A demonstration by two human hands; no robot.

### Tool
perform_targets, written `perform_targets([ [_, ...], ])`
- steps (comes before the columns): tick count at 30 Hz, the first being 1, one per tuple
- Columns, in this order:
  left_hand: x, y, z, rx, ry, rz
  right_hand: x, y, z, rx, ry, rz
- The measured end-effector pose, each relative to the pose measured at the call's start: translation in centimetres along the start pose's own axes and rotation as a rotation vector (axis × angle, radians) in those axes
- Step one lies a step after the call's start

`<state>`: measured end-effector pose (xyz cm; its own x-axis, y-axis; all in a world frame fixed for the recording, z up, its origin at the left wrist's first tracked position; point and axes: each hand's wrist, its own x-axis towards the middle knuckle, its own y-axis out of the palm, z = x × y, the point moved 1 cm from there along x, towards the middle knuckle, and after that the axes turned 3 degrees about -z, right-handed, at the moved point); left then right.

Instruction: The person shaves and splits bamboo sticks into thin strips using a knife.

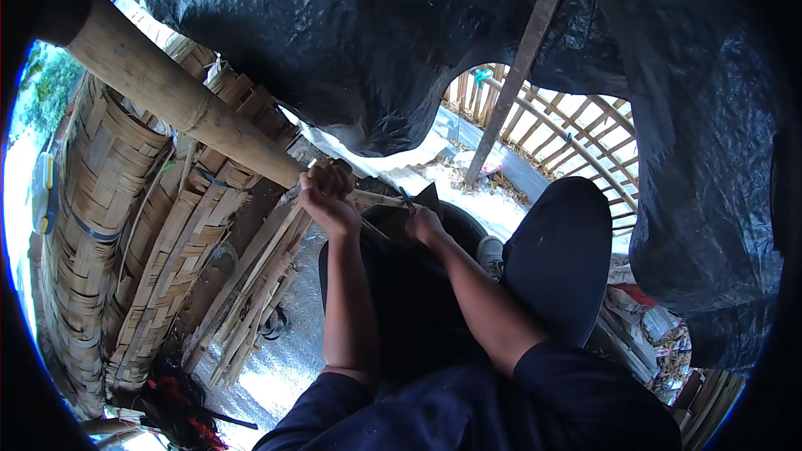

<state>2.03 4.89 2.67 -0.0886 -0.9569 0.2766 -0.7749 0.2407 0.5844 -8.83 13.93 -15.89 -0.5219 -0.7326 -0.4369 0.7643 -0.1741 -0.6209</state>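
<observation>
My left hand (328,198) is closed around a thin bamboo strip (374,198) in front of my lap, beside the lower end of a thick bamboo pole (196,108). The pale strip runs across from the left hand toward my right hand (424,225). That hand is closed too, on a dark, blade-like tool (406,197) whose tip points up past the strip. Its handle is hidden in the fingers, so I cannot tell the exact kind. Another thin strip slants down below the left hand.
Rolled woven bamboo mats (92,250) stand at the left, near a bundle of split bamboo (251,301). Black plastic sheeting (334,42) hangs ahead and at right, with a wooden slat (518,71) across it. A bamboo lattice (576,138) stands beyond the gap.
</observation>
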Motion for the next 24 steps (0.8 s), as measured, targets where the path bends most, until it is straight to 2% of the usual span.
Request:
perform_targets([
  [5, 0.1, 0.2, 1.3, 0.036, -0.01, 0.049, -0.4, -0.1, 0.6, 0.072, 0.057, -0.034],
  [7, 0.5, 0.6, 1.1, 0.015, -0.033, 0.077, -1.1, -0.6, 1.9, 0.295, 0.078, -0.05],
  [8, 0.7, 0.7, 0.9, 0.004, -0.06, 0.098, -1.3, -1.1, 2.4, 0.299, 0.072, -0.054],
  [10, 1.4, 0.2, 1.1, 0.002, -0.069, 0.114, -4.2, -4.1, 6.3, 0.472, 0.098, 0.005],
  [11, 1.8, 0.0, 1.5, 0.007, -0.075, 0.105, -5.1, -5.6, 7.8, 0.511, 0.03, 0.036],
  [14, 2.1, 0.1, 1.0, 0.014, -0.08, 0.136, -5.9, -7.3, 11.3, 0.361, -0.048, 0.027],
  [15, 2.0, 0.3, 0.8, 0.002, -0.116, 0.125, -5.9, -7.3, 11.8, 0.285, -0.19, -0.037],
  [16, 2.0, 0.5, 0.7, -0.012, -0.152, 0.114, -6.1, -7.3, 12.0, 0.285, -0.199, -0.039],
  [18, 1.5, 0.6, 0.6, -0.03, -0.165, 0.101, -6.6, -7.5, 12.5, 0.211, -0.362, -0.066],
  [19, 1.3, 0.4, 0.6, -0.033, -0.158, 0.112, -6.6, -7.5, 12.7, 0.13, -0.379, -0.085],
  [24, 0.3, -0.1, 0.8, 0.01, -0.082, 0.138, -5.9, -5.9, 11.5, 0.115, -0.377, -0.124],
])
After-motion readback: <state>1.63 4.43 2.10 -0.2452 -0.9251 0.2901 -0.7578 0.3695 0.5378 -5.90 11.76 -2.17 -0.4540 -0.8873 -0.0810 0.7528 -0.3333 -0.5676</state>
